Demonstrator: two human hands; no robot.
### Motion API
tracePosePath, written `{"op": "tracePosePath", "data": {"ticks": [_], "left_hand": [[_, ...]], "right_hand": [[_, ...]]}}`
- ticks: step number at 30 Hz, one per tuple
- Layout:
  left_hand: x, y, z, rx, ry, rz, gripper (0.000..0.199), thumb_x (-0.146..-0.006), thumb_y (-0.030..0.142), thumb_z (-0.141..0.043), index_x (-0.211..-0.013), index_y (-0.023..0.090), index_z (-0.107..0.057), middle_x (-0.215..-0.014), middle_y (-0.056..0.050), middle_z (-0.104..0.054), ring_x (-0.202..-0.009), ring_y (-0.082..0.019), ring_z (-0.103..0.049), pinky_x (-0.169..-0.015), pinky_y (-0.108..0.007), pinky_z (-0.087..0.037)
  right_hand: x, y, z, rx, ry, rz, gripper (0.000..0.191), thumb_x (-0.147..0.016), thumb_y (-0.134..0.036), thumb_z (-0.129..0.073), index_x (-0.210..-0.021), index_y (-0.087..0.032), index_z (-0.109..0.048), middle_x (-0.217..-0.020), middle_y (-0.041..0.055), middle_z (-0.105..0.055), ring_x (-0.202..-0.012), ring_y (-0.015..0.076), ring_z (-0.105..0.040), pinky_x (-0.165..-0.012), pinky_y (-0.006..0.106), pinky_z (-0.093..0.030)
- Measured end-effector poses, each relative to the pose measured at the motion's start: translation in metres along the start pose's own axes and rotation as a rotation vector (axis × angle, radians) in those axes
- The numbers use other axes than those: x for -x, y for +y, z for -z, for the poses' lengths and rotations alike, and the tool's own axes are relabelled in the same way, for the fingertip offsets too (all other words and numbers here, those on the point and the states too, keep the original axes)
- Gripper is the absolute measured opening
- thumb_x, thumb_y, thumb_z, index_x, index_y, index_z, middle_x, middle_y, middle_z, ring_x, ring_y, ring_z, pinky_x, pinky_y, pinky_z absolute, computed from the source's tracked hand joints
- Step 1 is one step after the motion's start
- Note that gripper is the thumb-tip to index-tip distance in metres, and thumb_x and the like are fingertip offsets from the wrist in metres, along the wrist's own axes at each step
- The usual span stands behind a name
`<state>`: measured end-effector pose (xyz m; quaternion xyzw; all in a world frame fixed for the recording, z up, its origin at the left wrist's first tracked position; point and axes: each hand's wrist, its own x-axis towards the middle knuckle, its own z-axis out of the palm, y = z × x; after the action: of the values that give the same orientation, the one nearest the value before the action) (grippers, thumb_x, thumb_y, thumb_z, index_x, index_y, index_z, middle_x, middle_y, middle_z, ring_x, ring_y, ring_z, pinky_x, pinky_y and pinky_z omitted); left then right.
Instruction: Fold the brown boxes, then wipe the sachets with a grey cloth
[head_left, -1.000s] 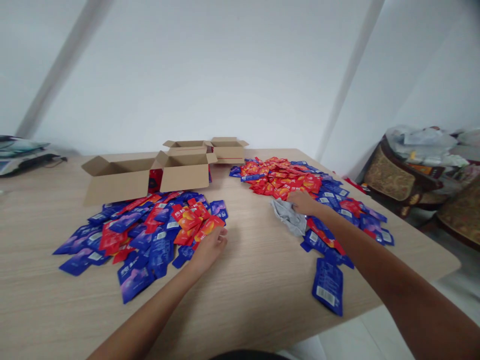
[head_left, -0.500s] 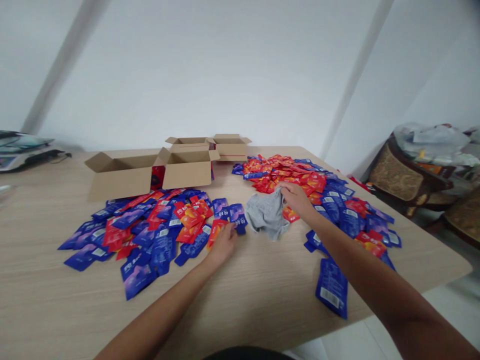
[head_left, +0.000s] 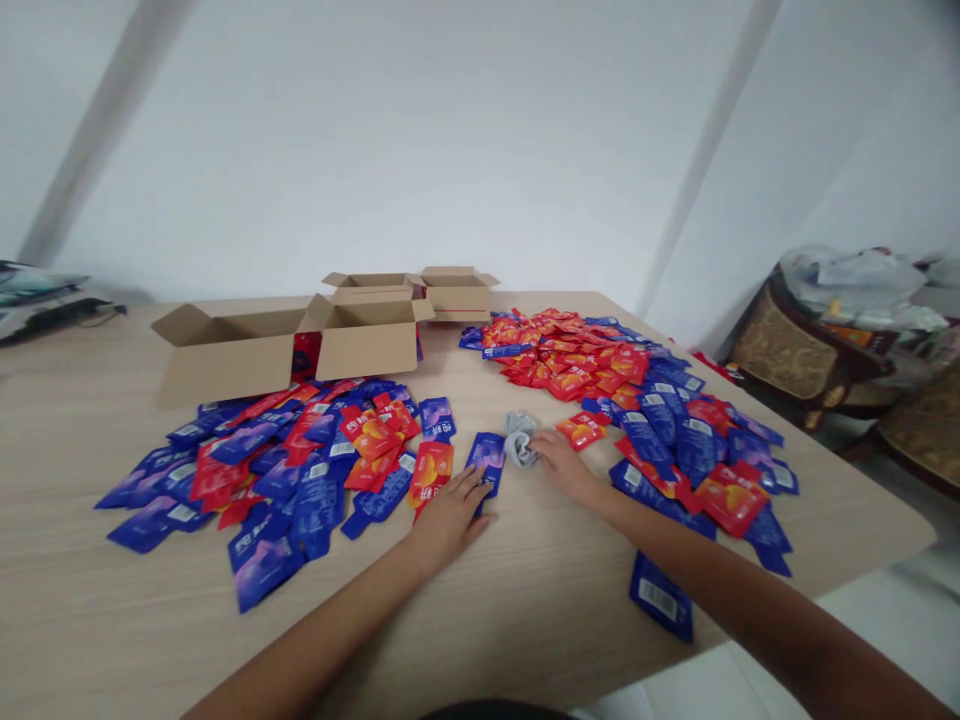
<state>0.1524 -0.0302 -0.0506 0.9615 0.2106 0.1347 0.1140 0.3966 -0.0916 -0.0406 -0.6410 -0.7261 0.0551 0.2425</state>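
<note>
My right hand grips a bunched-up grey cloth against the middle of the table. Just left of the cloth lies a single blue pouch. My left hand lies over the near end of that pouch with its fingers stretched out, and its fingertips touch the pouch's edge. A red-orange pouch sits beside the left fingers, partly covered by them. Beyond my right wrist lies another red-orange pouch.
A mixed pile of blue and red pouches spreads on the left. Several open cardboard boxes stand behind it. A larger pile covers the right side, with one pouch near the front edge. Chairs stand beyond the table.
The spread cloth is now bunched small in my right hand, which has moved nearer and left. My left hand has flattened out over the blue pouch, which now lies closer to me.
</note>
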Motion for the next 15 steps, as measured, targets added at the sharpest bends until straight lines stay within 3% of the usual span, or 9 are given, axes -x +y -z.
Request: {"op": "tracePosePath", "data": {"ticks": [3, 5, 7, 12, 15], "left_hand": [[0.01, 0.004, 0.002, 0.037, 0.062, 0.035, 0.038, -0.086, 0.038, -0.055, -0.12, 0.02, -0.053, -0.134, -0.012, -0.049, -0.126, -0.024, -0.043, -0.103, -0.042, -0.039], [0.009, 0.007, 0.002, 0.024, 0.082, 0.069, 0.04, -0.087, 0.038, -0.055, -0.121, 0.018, -0.052, -0.13, -0.014, -0.052, -0.123, -0.025, -0.047, -0.101, -0.042, -0.041], [0.006, 0.007, 0.0, 0.003, 0.067, 0.08, 0.038, -0.089, 0.036, -0.05, -0.122, 0.017, -0.051, -0.127, -0.014, -0.055, -0.121, -0.025, -0.049, -0.102, -0.043, -0.04], [0.004, 0.01, -0.002, -0.078, 0.037, 0.082, 0.036, -0.091, 0.032, -0.044, -0.121, 0.013, -0.051, -0.13, -0.016, -0.052, -0.125, -0.026, -0.044, -0.102, -0.043, -0.038], [-0.001, 0.015, -0.003, -0.165, 0.064, 0.12, 0.044, -0.088, 0.03, -0.045, -0.126, 0.007, -0.045, -0.13, -0.021, -0.051, -0.124, -0.028, -0.045, -0.101, -0.043, -0.038]], "right_hand": [[-0.014, -0.02, -0.008, -0.095, 0.08, 0.05, 0.049, -0.082, -0.002, -0.035, -0.122, -0.02, -0.058, -0.121, 0.0095, -0.057, -0.111, 0.0202, -0.048, -0.096, 0.04, -0.038], [-0.02, -0.04, -0.019, -0.066, -0.011, 0.141, 0.049, -0.082, -0.005, -0.04, -0.125, -0.023, -0.055, -0.131, 0.007, -0.052, -0.115, 0.0219, -0.044, -0.098, 0.041, -0.037], [-0.025, -0.049, -0.029, -0.004, -0.111, 0.139, 0.05, -0.082, -0.007, -0.043, -0.126, -0.026, -0.054, -0.138, 0.0036, -0.046, -0.117, 0.0224, -0.041, -0.1, 0.04, -0.034], [-0.05, -0.012, -0.016, -0.274, 0.01, -0.27, 0.042, -0.076, -0.003, -0.042, -0.11, -0.016, -0.064, -0.132, 0.0086, -0.053, -0.121, 0.0213, -0.04, -0.105, 0.037, -0.026], [-0.064, 0.009, -0.003, -0.415, 0.025, -0.358, 0.031, -0.074, -0.008, -0.044, -0.093, -0.012, -0.069, -0.105, 0.0103, -0.068, -0.103, 0.0221, -0.054, -0.095, 0.035, -0.038]]}}
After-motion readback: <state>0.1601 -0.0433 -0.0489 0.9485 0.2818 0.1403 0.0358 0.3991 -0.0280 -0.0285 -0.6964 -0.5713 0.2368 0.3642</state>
